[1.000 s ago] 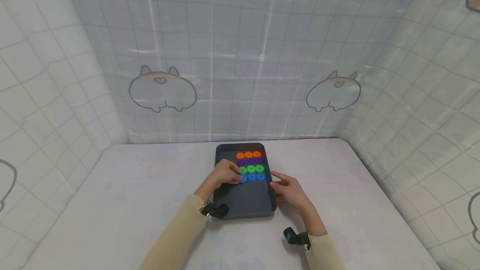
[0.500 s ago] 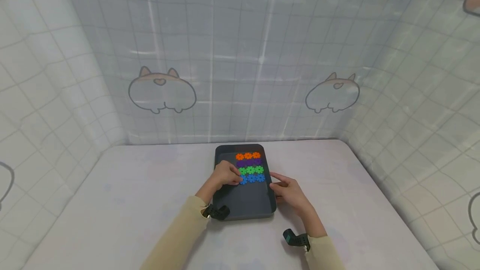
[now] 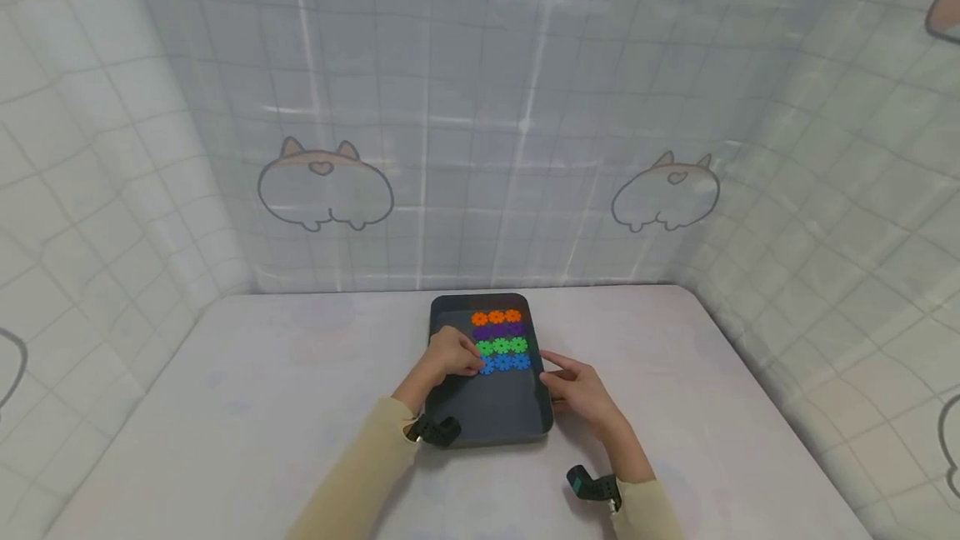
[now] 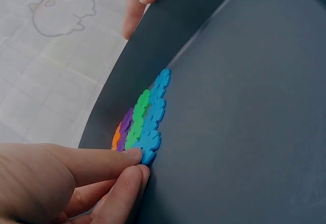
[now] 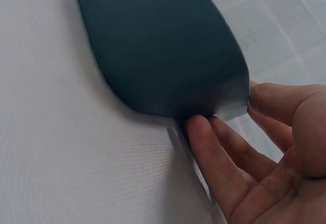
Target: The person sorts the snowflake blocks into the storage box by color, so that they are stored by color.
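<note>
A dark grey tray lies on the table, holding small plastic flower-shaped discs in colour rows. The rows run orange, purple, green and blue from back to front, three discs in most; the purple ones blur together. My left hand reaches over the tray's left wall. Its thumb and index finger pinch the leftmost blue disc at the near end of the row. At the right wall, my right hand holds the tray's edge, fingertips low against the wall.
Bare tray floor lies in front of and left of the discs. The pale table extends around the tray. Printed curtain-like walls stand behind and on both sides. Dark bands with camera mounts sit on both wrists.
The whole scene sits slightly lower in the head view. My left hand stays at the leftmost blue disc, and my right hand keeps its place on the tray. The rows look the same.
</note>
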The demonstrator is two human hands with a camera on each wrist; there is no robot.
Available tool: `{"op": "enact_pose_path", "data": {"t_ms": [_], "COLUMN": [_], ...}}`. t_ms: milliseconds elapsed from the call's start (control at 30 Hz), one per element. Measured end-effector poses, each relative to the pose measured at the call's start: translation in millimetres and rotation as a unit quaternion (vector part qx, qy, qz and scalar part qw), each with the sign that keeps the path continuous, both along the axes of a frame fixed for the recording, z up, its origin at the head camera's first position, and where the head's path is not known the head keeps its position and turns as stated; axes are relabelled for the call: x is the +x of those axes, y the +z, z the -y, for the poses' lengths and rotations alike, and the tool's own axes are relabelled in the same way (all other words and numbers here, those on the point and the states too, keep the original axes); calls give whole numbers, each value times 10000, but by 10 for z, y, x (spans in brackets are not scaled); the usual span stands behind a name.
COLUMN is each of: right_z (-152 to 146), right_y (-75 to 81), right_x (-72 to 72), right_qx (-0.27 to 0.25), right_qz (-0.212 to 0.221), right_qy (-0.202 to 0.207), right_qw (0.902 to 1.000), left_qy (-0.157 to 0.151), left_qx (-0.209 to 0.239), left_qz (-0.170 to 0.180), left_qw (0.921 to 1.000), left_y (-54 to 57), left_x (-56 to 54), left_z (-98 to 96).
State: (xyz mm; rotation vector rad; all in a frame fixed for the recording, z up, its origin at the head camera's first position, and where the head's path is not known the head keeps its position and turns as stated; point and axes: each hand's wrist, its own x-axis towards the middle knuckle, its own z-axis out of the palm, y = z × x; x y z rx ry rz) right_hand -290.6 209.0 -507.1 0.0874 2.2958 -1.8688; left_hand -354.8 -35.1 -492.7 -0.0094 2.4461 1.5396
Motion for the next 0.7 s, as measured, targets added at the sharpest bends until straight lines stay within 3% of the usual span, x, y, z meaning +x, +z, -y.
{"op": "enact_pose_path", "data": {"t_ms": [567,700], "right_z": [-2,-7], "right_y": [5,-14], "right_x": [5,5], "right_qx": [9,19], "right_qz": [-42,-61], "right_qy": [12,43], "right_qw": [10000,10000], "left_qy": [-99,-53], "left_qx": [-139,-94], "left_qz": [-416,-319], "left_qw": [9990,9994], "left_y": [-35,-44], "left_x": [5,7], "left_z": [-2,-4]}}
